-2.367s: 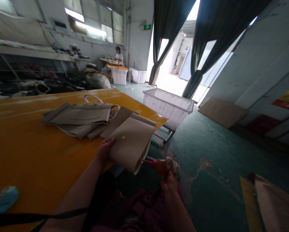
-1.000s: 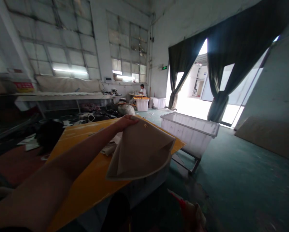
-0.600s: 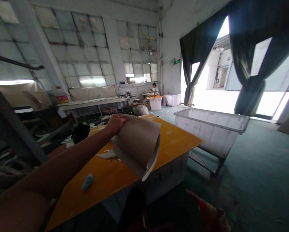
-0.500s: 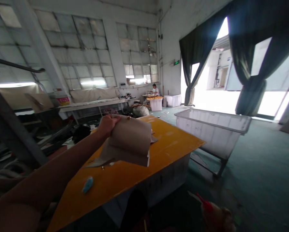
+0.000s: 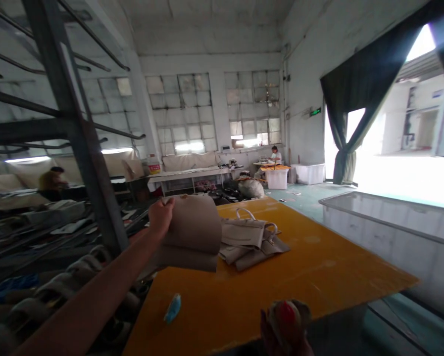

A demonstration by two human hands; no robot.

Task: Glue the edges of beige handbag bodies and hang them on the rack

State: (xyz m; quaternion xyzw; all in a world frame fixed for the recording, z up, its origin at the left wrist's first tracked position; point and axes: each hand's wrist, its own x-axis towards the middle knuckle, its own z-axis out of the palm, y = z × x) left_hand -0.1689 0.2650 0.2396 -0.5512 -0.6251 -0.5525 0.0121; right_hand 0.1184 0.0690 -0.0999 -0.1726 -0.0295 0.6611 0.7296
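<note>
**Left hand (image 5: pixel 161 216) pinched a curved beige leatherette panel (image 5: pixel 190 235) above an orange-yellow table (image 5: pixel 318 282)**

The left hand gripped the panel's top edge between thumb and bunched fingers, and the panel drooped in a soft curve below it, clear of the tabletop by the look of it. Just right of the panel lay a heap of beige bag pieces with looped handles (image 5: pixel 251 242) on the table. A pale blue rag (image 5: pixel 172 307) lay nearer the table's front edge. The right hand (image 5: pixel 270 338), cut off by the bottom of the view, was curled around a tan bundle with a red tip (image 5: pixel 285 314). A grey steel rack (image 5: pixel 76 123) stood left of the left arm, and a large white plastic bin (image 5: pixel 385 227) stood right of the table. Two seated people worked farther back.
</note>
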